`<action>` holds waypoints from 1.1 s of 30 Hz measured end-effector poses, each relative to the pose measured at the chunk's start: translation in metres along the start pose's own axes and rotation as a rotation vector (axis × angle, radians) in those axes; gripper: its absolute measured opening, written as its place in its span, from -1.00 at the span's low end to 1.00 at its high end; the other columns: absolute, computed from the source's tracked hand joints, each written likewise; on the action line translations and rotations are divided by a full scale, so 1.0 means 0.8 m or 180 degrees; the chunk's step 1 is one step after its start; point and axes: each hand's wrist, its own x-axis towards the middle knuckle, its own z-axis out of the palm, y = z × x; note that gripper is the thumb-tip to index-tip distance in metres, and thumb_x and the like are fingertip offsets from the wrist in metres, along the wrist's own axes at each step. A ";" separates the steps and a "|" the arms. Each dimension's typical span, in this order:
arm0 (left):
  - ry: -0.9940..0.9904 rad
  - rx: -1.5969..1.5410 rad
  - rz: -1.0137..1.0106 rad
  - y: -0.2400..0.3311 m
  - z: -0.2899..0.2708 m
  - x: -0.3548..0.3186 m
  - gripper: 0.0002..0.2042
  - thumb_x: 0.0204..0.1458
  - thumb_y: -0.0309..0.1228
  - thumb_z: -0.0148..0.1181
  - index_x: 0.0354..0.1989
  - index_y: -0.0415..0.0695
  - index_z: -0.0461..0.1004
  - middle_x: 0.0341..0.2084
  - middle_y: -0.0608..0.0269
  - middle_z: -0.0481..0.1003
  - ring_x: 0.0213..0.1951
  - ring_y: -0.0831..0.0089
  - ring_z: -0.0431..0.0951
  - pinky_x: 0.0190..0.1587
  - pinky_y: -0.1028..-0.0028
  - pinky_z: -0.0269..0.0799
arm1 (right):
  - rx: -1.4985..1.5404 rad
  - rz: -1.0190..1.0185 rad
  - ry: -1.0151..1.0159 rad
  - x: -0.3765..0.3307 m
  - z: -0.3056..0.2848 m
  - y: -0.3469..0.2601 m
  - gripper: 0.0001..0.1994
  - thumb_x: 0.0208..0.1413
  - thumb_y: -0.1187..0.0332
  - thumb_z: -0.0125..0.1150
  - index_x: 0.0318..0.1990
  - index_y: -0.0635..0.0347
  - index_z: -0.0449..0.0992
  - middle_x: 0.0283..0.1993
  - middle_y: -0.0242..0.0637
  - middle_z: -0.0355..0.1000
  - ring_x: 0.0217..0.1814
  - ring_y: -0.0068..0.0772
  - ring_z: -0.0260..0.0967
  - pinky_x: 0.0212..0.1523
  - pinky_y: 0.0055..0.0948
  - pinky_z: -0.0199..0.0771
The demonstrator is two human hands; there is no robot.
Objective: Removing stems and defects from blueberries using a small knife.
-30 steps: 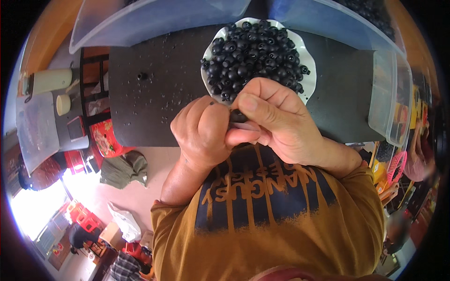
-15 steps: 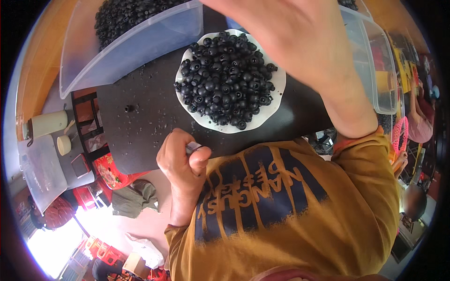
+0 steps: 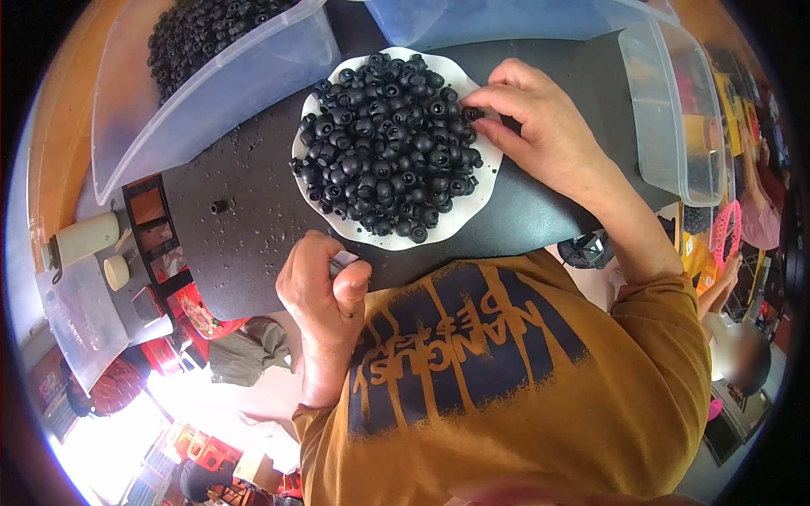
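Observation:
A white scalloped plate (image 3: pixel 483 190) carries a heap of small round black hollow parts (image 3: pixel 384 143), possibly rubber or plastic. At the plate's right edge my right hand (image 3: pixel 540 126) pinches one black round part (image 3: pixel 472 113) between thumb and fingertips. Below the plate, near the table's front edge, my left hand (image 3: pixel 321 278) is closed around a small tool with a flat, pale grey end (image 3: pixel 342 259). Most of that tool is hidden in the fist, so its kind does not show.
A clear bin (image 3: pixel 245 93) of similar black parts stands at the far left. Other clear bins (image 3: pixel 675 118) stand at the right and back. Black crumbs and one loose part (image 3: pixel 219 206) lie on the dark table (image 3: pixel 211 261). Another person (image 3: pixel 738 354) sits at the right.
My right hand has come back from above the far bins to the plate's right edge and now holds a black part. My left hand has stayed nearly still.

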 end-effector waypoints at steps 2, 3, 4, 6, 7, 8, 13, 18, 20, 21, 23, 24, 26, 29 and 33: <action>-0.0014 0.0025 -0.0051 0.001 0.001 -0.001 -0.42 0.00 0.18 -0.13 -0.60 -0.21 0.26 -0.73 0.19 0.22 -0.70 0.28 0.27 -0.64 0.42 0.14 | -0.0045 -0.0067 0.0015 0.000 0.000 0.003 -0.84 -0.10 0.46 0.19 -0.30 0.15 0.46 -0.34 -0.29 0.29 -0.27 -0.24 0.29 -0.29 -0.36 0.32; -0.0040 0.0035 -0.0047 0.002 0.001 -0.002 -0.42 0.00 0.17 -0.11 -0.60 -0.22 0.26 -0.73 0.19 0.22 -0.70 0.28 0.27 -0.64 0.42 0.15 | -0.0095 -0.0111 0.0139 -0.002 -0.001 0.002 -0.84 -0.11 0.47 0.19 -0.30 0.14 0.46 -0.34 -0.29 0.29 -0.27 -0.23 0.30 -0.30 -0.36 0.32; -0.0067 0.0043 -0.0037 0.002 0.000 -0.002 -0.43 0.00 0.16 -0.09 -0.59 -0.22 0.27 -0.73 0.18 0.23 -0.70 0.28 0.27 -0.63 0.42 0.15 | -0.0147 -0.0152 0.0267 -0.004 -0.001 0.002 -0.83 -0.11 0.48 0.20 -0.29 0.14 0.46 -0.34 -0.29 0.30 -0.28 -0.22 0.30 -0.31 -0.36 0.33; -0.0114 -0.0005 -0.0101 0.007 0.001 0.000 -0.44 -0.01 0.15 -0.07 -0.59 -0.22 0.27 -0.73 0.19 0.23 -0.70 0.27 0.28 -0.63 0.43 0.16 | 0.0154 0.0012 0.0454 -0.009 0.003 0.005 -0.83 -0.10 0.49 0.19 -0.29 0.14 0.45 -0.34 -0.31 0.32 -0.30 -0.29 0.32 -0.34 -0.41 0.33; -0.0158 -0.0067 -0.0166 0.008 0.002 0.002 -0.44 -0.02 0.15 -0.04 -0.58 -0.22 0.28 -0.73 0.19 0.24 -0.69 0.27 0.28 -0.63 0.43 0.16 | 0.0445 0.0177 0.0630 -0.010 0.005 0.006 -0.83 -0.10 0.51 0.19 -0.29 0.15 0.44 -0.34 -0.34 0.34 -0.33 -0.35 0.34 -0.37 -0.45 0.32; -0.0156 -0.0037 -0.0168 0.009 0.002 0.004 -0.44 -0.02 0.15 -0.04 -0.58 -0.22 0.28 -0.73 0.19 0.24 -0.69 0.27 0.28 -0.63 0.43 0.16 | 0.0472 0.0168 0.0637 -0.009 0.004 0.004 -0.83 -0.10 0.51 0.19 -0.29 0.15 0.44 -0.34 -0.34 0.34 -0.33 -0.35 0.34 -0.37 -0.45 0.32; -0.0331 -0.0421 -0.0072 0.022 0.000 0.011 -0.47 -0.11 0.13 0.10 -0.57 -0.21 0.29 -0.72 0.19 0.27 -0.68 0.28 0.31 -0.62 0.44 0.21 | 0.2864 0.0438 0.0527 -0.013 -0.005 -0.046 -0.85 0.02 0.53 0.13 -0.22 0.26 0.39 -0.30 -0.41 0.41 -0.34 -0.72 0.30 -0.34 -0.69 0.31; -0.0407 -0.1060 -0.0058 0.037 -0.009 0.024 -0.48 -0.19 0.10 0.19 -0.57 -0.21 0.31 -0.73 0.19 0.30 -0.69 0.32 0.34 -0.63 0.46 0.24 | 0.4579 0.0548 -0.0348 -0.011 0.009 -0.104 -0.80 0.10 0.34 0.06 -0.20 0.25 0.30 -0.31 -0.23 0.35 -0.44 -0.64 0.23 -0.37 -0.66 0.27; -0.0313 -0.1251 -0.0214 0.035 -0.011 0.021 -0.48 -0.21 0.11 0.19 -0.56 -0.21 0.32 -0.73 0.18 0.33 -0.69 0.34 0.35 -0.63 0.47 0.26 | 0.4743 0.0678 -0.0588 -0.010 0.014 -0.117 -0.80 0.11 0.33 0.04 -0.20 0.25 0.30 -0.32 -0.26 0.32 -0.47 -0.65 0.18 -0.39 -0.66 0.23; -0.0284 -0.1193 -0.0080 0.034 -0.011 0.022 -0.48 -0.21 0.11 0.19 -0.56 -0.21 0.32 -0.72 0.18 0.33 -0.69 0.35 0.36 -0.63 0.47 0.27 | 0.4887 0.0823 -0.0715 -0.009 0.017 -0.121 -0.79 0.12 0.31 0.03 -0.20 0.25 0.29 -0.34 -0.28 0.30 -0.50 -0.66 0.13 -0.41 -0.67 0.19; -0.0230 -0.1230 -0.0033 0.031 -0.011 0.018 -0.47 -0.24 0.12 0.19 -0.58 -0.21 0.31 -0.72 0.18 0.34 -0.69 0.36 0.36 -0.63 0.46 0.29 | 0.4955 0.0781 -0.0884 -0.007 0.025 -0.125 -0.79 0.12 0.31 0.03 -0.19 0.25 0.29 -0.32 -0.28 0.29 -0.49 -0.66 0.12 -0.40 -0.66 0.19; -0.0193 -0.1231 -0.0071 0.029 -0.012 0.016 -0.47 -0.24 0.12 0.19 -0.58 -0.21 0.31 -0.72 0.18 0.34 -0.69 0.36 0.36 -0.63 0.46 0.29 | 0.5032 0.0721 -0.0946 -0.006 0.029 -0.126 -0.79 0.12 0.30 0.03 -0.19 0.24 0.29 -0.31 -0.28 0.29 -0.49 -0.66 0.12 -0.38 -0.66 0.18; -0.0237 -0.1129 -0.0072 0.025 -0.014 0.015 -0.47 -0.25 0.12 0.19 -0.59 -0.20 0.30 -0.72 0.18 0.33 -0.69 0.32 0.36 -0.64 0.45 0.29 | 0.5122 0.0726 -0.1025 -0.006 0.040 -0.129 -0.78 0.12 0.29 0.04 -0.19 0.24 0.30 -0.31 -0.28 0.28 -0.47 -0.67 0.12 -0.37 -0.67 0.18; -0.0156 -0.1198 -0.0077 0.021 -0.014 0.011 -0.45 -0.27 0.15 0.17 -0.59 -0.20 0.30 -0.73 0.19 0.31 -0.69 0.29 0.35 -0.64 0.44 0.29 | 0.5155 0.0740 -0.1066 -0.007 0.049 -0.131 -0.78 0.12 0.29 0.05 -0.19 0.24 0.31 -0.30 -0.29 0.28 -0.43 -0.67 0.13 -0.35 -0.68 0.17; -0.0054 -0.1075 0.0126 0.013 -0.012 0.009 -0.44 -0.28 0.17 0.15 -0.59 -0.20 0.30 -0.74 0.19 0.29 -0.69 0.27 0.34 -0.65 0.42 0.28 | 0.5125 0.0445 -0.1096 -0.006 0.059 -0.130 -0.81 0.18 0.36 -0.01 -0.11 0.22 0.33 -0.34 -0.47 0.41 -0.44 -0.85 0.17 -0.46 -0.80 0.12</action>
